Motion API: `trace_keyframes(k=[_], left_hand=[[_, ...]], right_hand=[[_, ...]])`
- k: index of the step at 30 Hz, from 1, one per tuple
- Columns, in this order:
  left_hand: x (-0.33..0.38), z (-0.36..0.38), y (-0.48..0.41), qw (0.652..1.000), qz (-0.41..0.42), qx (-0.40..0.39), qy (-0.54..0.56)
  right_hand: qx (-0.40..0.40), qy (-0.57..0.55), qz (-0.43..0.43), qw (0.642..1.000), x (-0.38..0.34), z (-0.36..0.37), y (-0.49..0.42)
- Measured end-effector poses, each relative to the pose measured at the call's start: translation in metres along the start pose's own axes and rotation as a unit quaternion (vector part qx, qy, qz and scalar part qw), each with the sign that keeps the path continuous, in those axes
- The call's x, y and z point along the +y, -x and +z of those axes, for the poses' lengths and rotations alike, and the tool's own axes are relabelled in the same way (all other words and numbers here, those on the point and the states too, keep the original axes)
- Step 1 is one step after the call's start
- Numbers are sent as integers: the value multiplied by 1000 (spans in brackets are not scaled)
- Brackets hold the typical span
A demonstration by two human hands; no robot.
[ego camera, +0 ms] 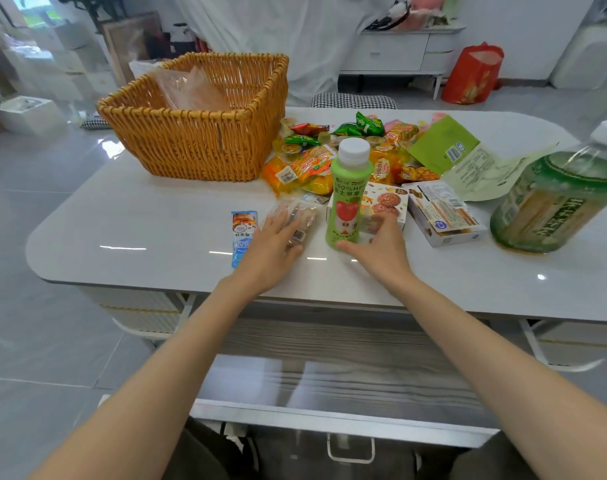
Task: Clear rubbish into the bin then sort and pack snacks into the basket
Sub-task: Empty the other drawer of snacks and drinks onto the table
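Observation:
A wicker basket (pixel 194 133) stands at the table's back left with a clear plastic bag inside. My left hand (pixel 272 247) rests flat on a clear-wrapped snack packet (pixel 296 220), fingers straight. Just left of it lies a blue snack sachet (pixel 243 237). My right hand (pixel 378 247) curls round the base of an upright green apple juice bottle (pixel 347 195) with a white cap. Behind the bottle lie a cookie box (pixel 386 202) and a second box (pixel 440 213). A heap of small orange and green snack packets (pixel 329 157) sits beside the basket.
A large green tea bottle (pixel 551 199) stands at the right. A flattened green package (pixel 468 157) lies behind the boxes. The white table (pixel 156 233) has an open drawer below its front edge. A red bag (pixel 471 74) sits on the floor at the far right.

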State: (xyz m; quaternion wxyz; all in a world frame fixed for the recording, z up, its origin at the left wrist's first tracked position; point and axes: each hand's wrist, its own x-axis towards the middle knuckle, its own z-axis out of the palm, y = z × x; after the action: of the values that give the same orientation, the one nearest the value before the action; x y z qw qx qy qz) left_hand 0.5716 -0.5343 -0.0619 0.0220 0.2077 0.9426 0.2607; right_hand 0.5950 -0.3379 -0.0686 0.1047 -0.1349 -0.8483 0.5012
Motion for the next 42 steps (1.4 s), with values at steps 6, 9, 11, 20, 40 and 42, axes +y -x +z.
trace_keyframes(k=[6, 9, 11, 20, 40, 42], left_hand=[[22, -12, 63, 990, 56, -122, -38], [28, -12, 99, 959, 68, -252, -114], [28, -6, 122, 934, 72, -299, -182], [19, 7, 126, 924, 45, -242, -293], [-6, 44, 68, 972, 67, 120, -188], [-6, 46, 68, 973, 60, 118, -191]], right_hand=[[-226, 218, -43, 948, -5, -49, 52], [-360, 334, -99, 866, -1, -70, 86], [-409, 394, -111, 815, 11, -75, 107], [-334, 540, -177, 752, 31, -79, 129], [-11, 428, -350, 833, 67, -59, 78], [-1, 426, -355, 832, 68, -59, 79]])
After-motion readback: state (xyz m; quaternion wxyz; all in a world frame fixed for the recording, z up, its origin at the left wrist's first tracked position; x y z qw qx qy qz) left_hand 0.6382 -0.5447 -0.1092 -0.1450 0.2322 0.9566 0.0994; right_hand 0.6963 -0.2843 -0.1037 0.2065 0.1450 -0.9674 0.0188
